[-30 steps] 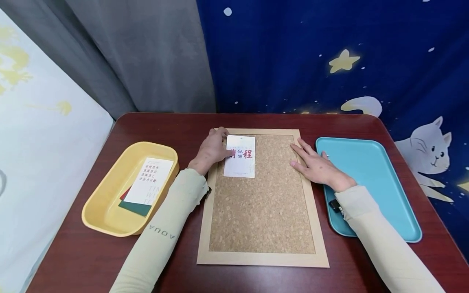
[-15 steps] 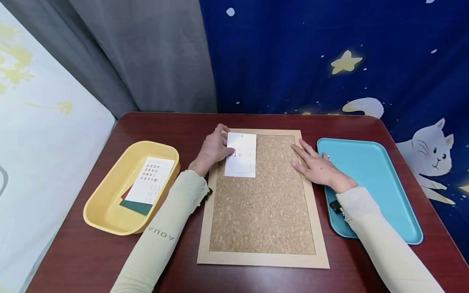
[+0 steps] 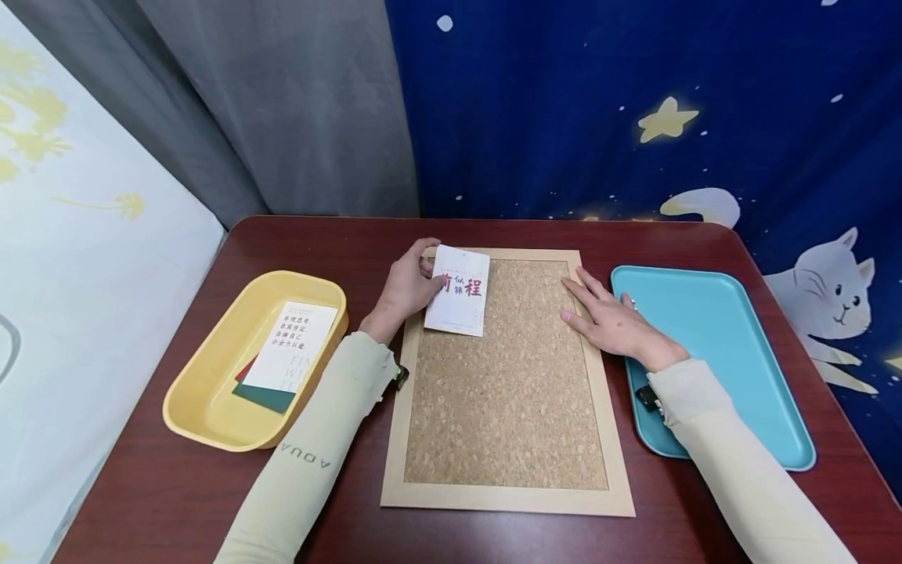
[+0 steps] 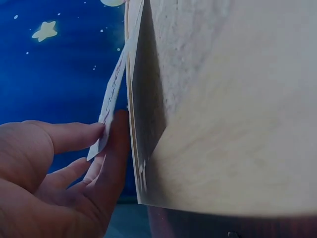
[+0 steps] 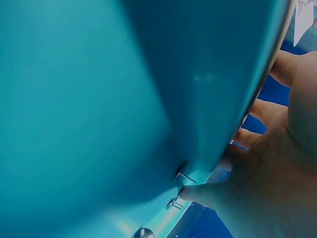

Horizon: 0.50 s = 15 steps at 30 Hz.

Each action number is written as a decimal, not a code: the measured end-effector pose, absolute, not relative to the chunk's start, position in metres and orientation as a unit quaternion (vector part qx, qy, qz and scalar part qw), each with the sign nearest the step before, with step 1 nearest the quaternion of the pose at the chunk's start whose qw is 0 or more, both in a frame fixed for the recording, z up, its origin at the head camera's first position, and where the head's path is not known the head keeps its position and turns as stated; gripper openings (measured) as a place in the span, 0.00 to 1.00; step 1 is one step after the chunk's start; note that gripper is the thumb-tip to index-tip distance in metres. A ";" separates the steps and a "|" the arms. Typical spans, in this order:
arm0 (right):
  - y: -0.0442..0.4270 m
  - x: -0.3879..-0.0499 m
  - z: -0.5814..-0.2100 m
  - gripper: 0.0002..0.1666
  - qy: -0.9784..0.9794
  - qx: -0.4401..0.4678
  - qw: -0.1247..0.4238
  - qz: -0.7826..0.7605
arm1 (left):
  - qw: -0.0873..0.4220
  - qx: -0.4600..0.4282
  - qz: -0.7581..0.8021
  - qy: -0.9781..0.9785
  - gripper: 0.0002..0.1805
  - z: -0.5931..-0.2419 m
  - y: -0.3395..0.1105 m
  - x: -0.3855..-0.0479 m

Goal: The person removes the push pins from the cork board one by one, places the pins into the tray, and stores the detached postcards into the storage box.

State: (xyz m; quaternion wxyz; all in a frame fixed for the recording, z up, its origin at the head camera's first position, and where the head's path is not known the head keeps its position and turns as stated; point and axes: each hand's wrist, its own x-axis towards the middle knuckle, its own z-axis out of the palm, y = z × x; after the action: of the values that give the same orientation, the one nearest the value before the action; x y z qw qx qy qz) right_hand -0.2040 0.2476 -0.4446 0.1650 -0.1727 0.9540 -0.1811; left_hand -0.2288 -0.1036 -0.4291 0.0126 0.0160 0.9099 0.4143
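In the head view, my left hand (image 3: 407, 288) pinches the left edge of a white card (image 3: 456, 313) with red and blue characters. The card tilts over the upper left of a wood-framed cork board (image 3: 503, 415). The left wrist view has the card (image 4: 111, 101) edge-on between thumb and fingers, lifted off the board (image 4: 223, 144) at this end. My right hand (image 3: 611, 323) lies with spread fingers on the right side of the board's frame, beside the blue tray (image 3: 712, 352). Small metal thumbtacks (image 5: 182, 173) show near a fingertip in the right wrist view.
On the left stands a yellow bin (image 3: 211, 392) with a white printed card (image 3: 290, 345) over a green card (image 3: 264, 398) and a bit of red. All of it is on a dark red table (image 3: 338, 478), with curtains (image 3: 507, 110) behind.
The card has risen slightly toward the far edge and turned a little clockwise, still in my left hand's pinch. My right hand has stayed on the frame.
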 end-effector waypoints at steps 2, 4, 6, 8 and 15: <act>0.248 -0.204 -0.445 0.43 0.954 -0.173 0.164 -0.181 | 0.011 0.014 0.420 0.907 0.35 -0.429 -0.104 -0.229; 0.248 -0.204 -0.445 0.43 0.954 -0.173 0.165 -0.180 | 0.010 0.012 0.424 0.905 0.35 -0.428 -0.104 -0.228; 0.248 -0.205 -0.445 0.43 0.954 -0.174 0.164 -0.179 | 0.008 0.011 0.425 0.905 0.35 -0.428 -0.105 -0.227; 0.248 -0.205 -0.446 0.43 0.955 -0.173 0.165 -0.177 | 0.005 0.010 0.426 0.905 0.35 -0.428 -0.105 -0.226; 0.249 -0.205 -0.447 0.43 0.955 -0.174 0.163 -0.176 | 0.004 0.000 0.428 0.904 0.35 -0.428 -0.108 -0.224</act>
State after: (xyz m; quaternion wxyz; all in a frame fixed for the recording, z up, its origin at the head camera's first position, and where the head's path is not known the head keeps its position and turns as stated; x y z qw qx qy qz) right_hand -0.2052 0.2487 -0.4466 0.1626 -0.1741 0.9551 -0.1761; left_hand -0.2236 -0.1081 -0.4283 0.0042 0.0001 0.9036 0.4283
